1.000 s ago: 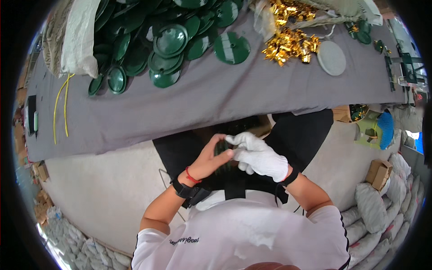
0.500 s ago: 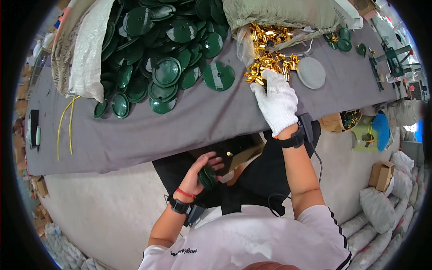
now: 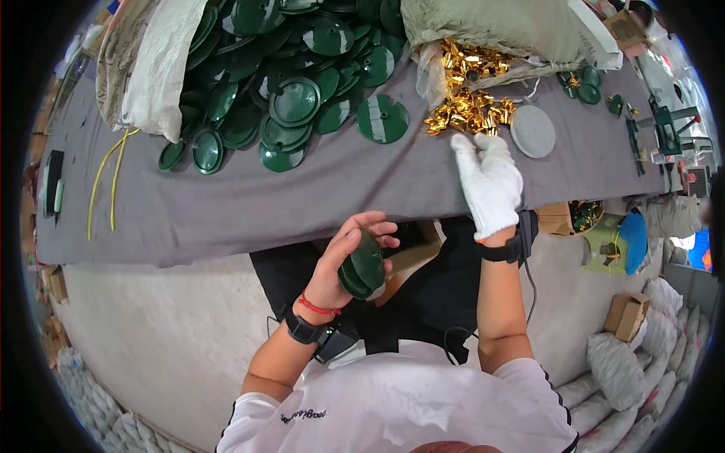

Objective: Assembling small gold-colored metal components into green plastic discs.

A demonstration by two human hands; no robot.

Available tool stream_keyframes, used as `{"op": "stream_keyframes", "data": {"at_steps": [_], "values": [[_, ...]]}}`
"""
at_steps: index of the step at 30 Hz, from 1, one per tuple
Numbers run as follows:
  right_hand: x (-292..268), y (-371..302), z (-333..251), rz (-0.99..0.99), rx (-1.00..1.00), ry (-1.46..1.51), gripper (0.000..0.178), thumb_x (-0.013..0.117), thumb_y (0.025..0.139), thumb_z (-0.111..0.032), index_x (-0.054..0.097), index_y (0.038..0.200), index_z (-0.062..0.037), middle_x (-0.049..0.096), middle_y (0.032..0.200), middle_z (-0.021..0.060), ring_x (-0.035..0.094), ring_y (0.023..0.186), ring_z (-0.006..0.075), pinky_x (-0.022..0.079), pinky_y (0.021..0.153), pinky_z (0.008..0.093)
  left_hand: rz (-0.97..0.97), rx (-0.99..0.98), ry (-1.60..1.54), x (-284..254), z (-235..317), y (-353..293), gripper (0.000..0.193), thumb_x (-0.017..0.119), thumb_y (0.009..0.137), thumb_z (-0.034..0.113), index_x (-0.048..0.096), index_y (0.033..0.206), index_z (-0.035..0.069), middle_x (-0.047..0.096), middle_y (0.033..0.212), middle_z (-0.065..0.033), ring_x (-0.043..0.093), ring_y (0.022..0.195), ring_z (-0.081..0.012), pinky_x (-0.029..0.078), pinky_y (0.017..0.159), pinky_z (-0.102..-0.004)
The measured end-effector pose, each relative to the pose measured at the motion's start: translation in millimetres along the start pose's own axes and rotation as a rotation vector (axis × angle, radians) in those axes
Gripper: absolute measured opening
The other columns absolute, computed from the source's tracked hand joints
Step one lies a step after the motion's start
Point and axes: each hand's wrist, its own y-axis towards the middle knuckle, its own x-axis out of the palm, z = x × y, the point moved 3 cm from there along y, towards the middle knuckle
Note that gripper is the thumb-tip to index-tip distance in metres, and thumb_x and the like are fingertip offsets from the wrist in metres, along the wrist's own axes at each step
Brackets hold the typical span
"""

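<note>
My bare left hand (image 3: pixel 336 260) holds a few round dark green discs (image 3: pixel 364 264), stacked between thumb and fingers above my lap. At the near edge of the gold heap is my right hand (image 3: pixel 489 181), in a white knitted glove. Its thumb stands apart from the fingers, whose tips bend down beside small shiny gold metal pieces (image 3: pixel 472 109). Whether a piece is under those fingertips is hidden. More gold pieces spill from an open bag (image 3: pixel 491 26). A large pile of green discs (image 3: pixel 294 102) spreads across the table to the left, and one disc (image 3: pixel 382 119) lies nearest the gold heap.
A grey cloth covers the table (image 3: pixel 302 204). Right of the gold heap lies a round grey pad (image 3: pixel 533 131), and farther right stands a green hand press (image 3: pixel 668 124). An open cardboard box (image 3: pixel 419 253) sits below the table edge. Sacks (image 3: pixel 627 362) fill the floor at right.
My left hand has risen with the green discs and turned them more into view. The gloved right hand has drawn back slightly from the gold pieces. The whole view has shifted a little.
</note>
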Motion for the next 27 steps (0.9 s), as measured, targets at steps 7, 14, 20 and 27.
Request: {"op": "stream_keyframes", "data": {"at_steps": [7, 14, 20, 27], "values": [[10, -4, -1, -0.071, -0.292, -0.066, 0.021, 0.069, 0.085, -0.024, 0.064, 0.096, -0.0068, 0.067, 0.097, 0.0145, 0.066, 0.087, 0.0339, 0.052, 0.074, 0.0423, 0.036, 0.051, -0.021, -1, -2, -3, 0.047, 0.049, 0.098, 0.032, 0.043, 0.134, 0.003, 0.053, 0.127, -0.0137, 0.052, 0.114, -0.0245, 0.051, 0.086, -0.0364], [1, -94, -25, -0.75, -0.137, 1.037, 0.014, 0.061, 0.086, 0.002, 0.063, 0.1, -0.003, 0.068, 0.095, 0.0084, 0.066, 0.091, 0.0156, 0.053, 0.079, 0.0299, 0.079, 0.128, 0.06, -3, -9, -2, 0.045, 0.05, 0.097, 0.03, 0.044, 0.132, 0.003, 0.054, 0.126, -0.0126, 0.053, 0.114, -0.0217, 0.05, 0.088, -0.0353], [13, -122, -21, -0.959, 0.236, 1.105, 0.023, 0.066, 0.092, -0.011, 0.061, 0.114, -0.0094, 0.066, 0.096, 0.0006, 0.053, 0.069, 0.0015, 0.044, 0.058, 0.019, 0.109, 0.106, 0.025, -3, -2, 5, 0.044, 0.052, 0.092, 0.031, 0.048, 0.126, 0.002, 0.058, 0.114, -0.0119, 0.057, 0.105, -0.0238, 0.046, 0.094, -0.0357], [7, -129, -25, -1.004, 0.221, 1.184, 0.027, 0.062, 0.094, -0.007, 0.059, 0.12, -0.0074, 0.065, 0.1, 0.004, 0.059, 0.078, 0.006, 0.049, 0.062, 0.0212, 0.085, 0.122, -0.035, -8, 1, 4, 0.043, 0.054, 0.09, 0.031, 0.052, 0.121, 0.002, 0.058, 0.113, -0.0118, 0.057, 0.105, -0.0248, 0.046, 0.094, -0.0362]]}}
